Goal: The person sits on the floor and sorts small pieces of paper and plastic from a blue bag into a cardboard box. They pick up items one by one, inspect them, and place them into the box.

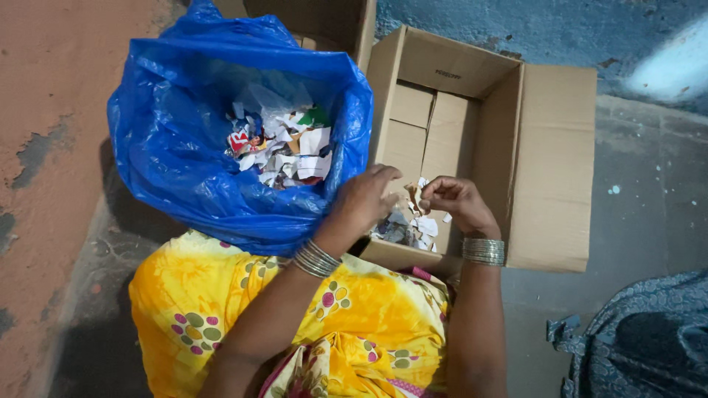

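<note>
Paper scrap (413, 193) between both hands (over box (549, 162))

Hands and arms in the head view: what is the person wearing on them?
Both arms are bare, with no sleeves or gloves showing. The left hand has a stack of thin silver bangles at the wrist, and the right hand has a similar stack of silver bangles. No rings can be made out.

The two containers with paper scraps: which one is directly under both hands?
The open cardboard box: the left hand and right hand work over it. The blue plastic bag sits beside it.
</note>
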